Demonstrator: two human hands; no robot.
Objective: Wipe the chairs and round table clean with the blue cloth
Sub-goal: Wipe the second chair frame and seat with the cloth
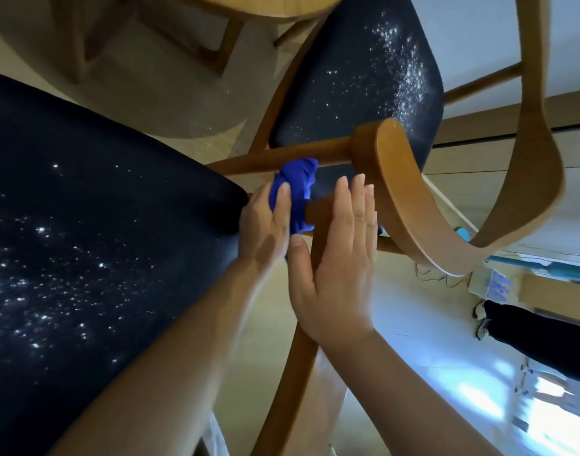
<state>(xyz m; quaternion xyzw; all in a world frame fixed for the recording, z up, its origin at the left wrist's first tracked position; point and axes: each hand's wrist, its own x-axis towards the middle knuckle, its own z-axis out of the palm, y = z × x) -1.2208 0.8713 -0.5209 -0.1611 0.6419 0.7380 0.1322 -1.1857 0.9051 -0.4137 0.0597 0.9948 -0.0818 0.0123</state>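
Note:
A bunched blue cloth (296, 189) is wrapped around a wooden rail of the near chair (318, 209). My left hand (265, 225) grips the cloth against that rail, beside the corner of the near chair's dark seat (84, 241). My right hand (338, 258) lies flat with fingers straight against the same wooden frame, just right of the cloth. A second chair with a dark speckled seat (357, 77) and curved wooden back (400, 192) stands beyond. The round table's wooden edge (265, 4) shows at the top.
Both dark seats carry white specks. The table's wooden legs (213, 51) stand on the beige floor at upper left. Another curved chair back (538, 143) arcs on the right. Boxes, cables and a dark object (538, 334) lie by the wall at lower right.

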